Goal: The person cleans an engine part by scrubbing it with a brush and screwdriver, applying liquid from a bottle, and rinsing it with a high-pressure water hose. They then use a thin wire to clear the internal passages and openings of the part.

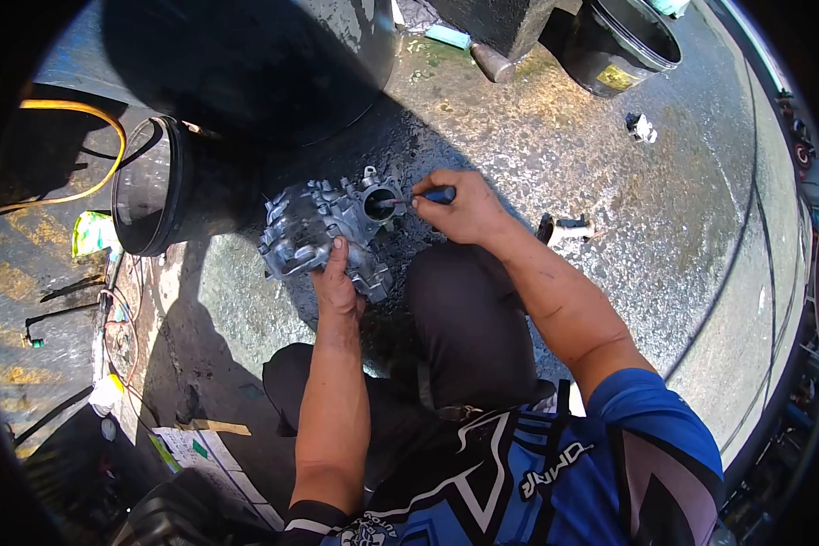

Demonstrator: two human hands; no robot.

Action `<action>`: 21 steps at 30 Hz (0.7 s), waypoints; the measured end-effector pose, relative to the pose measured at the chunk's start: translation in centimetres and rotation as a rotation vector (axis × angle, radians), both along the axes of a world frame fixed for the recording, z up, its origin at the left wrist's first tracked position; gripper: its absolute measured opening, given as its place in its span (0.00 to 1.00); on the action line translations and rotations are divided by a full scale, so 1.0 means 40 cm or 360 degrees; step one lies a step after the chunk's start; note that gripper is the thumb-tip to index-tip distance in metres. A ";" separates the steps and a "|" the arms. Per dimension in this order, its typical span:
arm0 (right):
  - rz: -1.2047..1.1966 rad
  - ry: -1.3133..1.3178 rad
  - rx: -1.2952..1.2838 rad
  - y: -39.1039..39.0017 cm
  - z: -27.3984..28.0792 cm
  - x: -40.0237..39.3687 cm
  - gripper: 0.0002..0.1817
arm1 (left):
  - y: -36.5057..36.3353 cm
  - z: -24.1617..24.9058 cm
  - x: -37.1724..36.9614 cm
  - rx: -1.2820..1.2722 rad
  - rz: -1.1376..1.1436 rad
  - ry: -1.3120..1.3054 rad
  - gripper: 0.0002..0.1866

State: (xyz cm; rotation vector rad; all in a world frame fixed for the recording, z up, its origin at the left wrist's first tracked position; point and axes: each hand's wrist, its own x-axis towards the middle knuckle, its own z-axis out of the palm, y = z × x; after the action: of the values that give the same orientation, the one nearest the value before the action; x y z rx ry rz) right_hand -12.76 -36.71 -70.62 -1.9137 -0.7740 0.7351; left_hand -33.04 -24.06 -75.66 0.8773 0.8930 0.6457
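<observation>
A grey cast-metal engine part (305,227), with bolt bosses and a round port (380,204) on its right side, is held tilted above the wet floor. My left hand (338,287) grips it from below, the thumb pressed on its near edge and the other fingers hidden underneath. In my right hand (469,209) is a screwdriver (441,195) with a dark blue handle, pinched between thumb and fingers. Its thin shaft points left into the port; the tip is hard to make out inside.
A large black drum (246,64) stands just beyond the part, with a black bucket (146,187) at left. Another black bucket (601,55) is at the far right. A small dark-and-white object (569,229) lies on the concrete by my right forearm. Cardboard (214,469) lies lower left.
</observation>
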 end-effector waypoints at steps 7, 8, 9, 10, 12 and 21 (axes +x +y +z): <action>-0.0113 0.0490 -0.0019 0.050 -0.063 0.033 0.12 | -0.007 -0.026 -0.028 0.0002 0.0041 -0.0027 0.25; -0.0187 0.0649 -0.0060 0.052 -0.081 0.033 0.11 | -0.006 -0.032 -0.031 -0.0032 0.0017 -0.0021 0.24; -0.0094 0.0221 0.0337 0.061 -0.210 -0.005 0.11 | -0.002 -0.035 -0.035 -0.0066 -0.0019 -0.0022 0.23; -0.0325 0.0778 0.0265 0.070 -0.183 -0.009 0.11 | 0.001 -0.030 -0.031 -0.0088 -0.0043 -0.0026 0.22; -0.0123 0.0399 -0.0016 0.030 -0.088 0.009 0.11 | 0.000 -0.031 -0.044 -0.0118 -0.0032 -0.0046 0.28; 0.0556 -0.0628 0.0441 -0.033 0.003 -0.036 0.10 | 0.004 -0.012 0.011 -0.0035 0.0019 -0.0007 0.24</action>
State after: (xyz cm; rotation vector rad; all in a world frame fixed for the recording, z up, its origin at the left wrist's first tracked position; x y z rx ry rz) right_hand -14.21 -38.02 -70.50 -1.7057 -1.4057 0.4244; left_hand -32.62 -23.91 -76.14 0.8515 0.9005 0.6466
